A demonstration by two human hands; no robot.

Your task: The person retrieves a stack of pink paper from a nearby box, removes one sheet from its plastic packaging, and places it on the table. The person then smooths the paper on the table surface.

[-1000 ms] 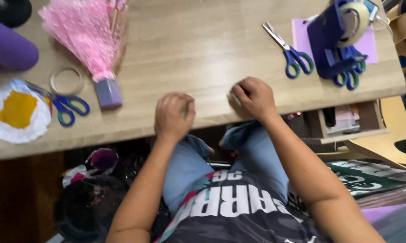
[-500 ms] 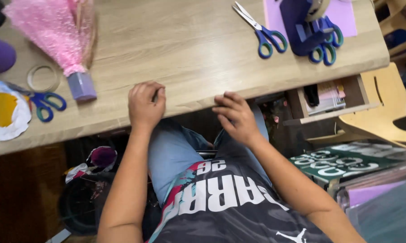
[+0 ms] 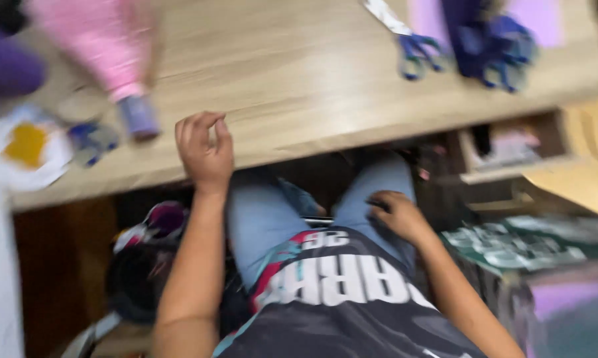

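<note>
The picture is motion-blurred. My left hand point(image 3: 205, 149) rests on the front edge of the light wooden table point(image 3: 299, 73), fingers curled loosely, holding nothing. My right hand point(image 3: 395, 213) is off the table and lies on my right thigh on the blue jeans point(image 3: 262, 222), fingers bent, nothing seen in it. A pink tassel bundle point(image 3: 107, 46) with a purple wrapped end lies on the table to the left of my left hand.
Blue-handled scissors point(image 3: 415, 50) and a dark blue object point(image 3: 488, 40) on purple paper lie at the far right. Small blue scissors point(image 3: 90, 139) and a white disc with a yellow centre point(image 3: 30, 147) sit at left. An open drawer point(image 3: 511, 156) is under the table's right side.
My right hand has dropped from the table edge down onto my thigh. My left hand stays at the edge. The view has tilted downward and blurred.
</note>
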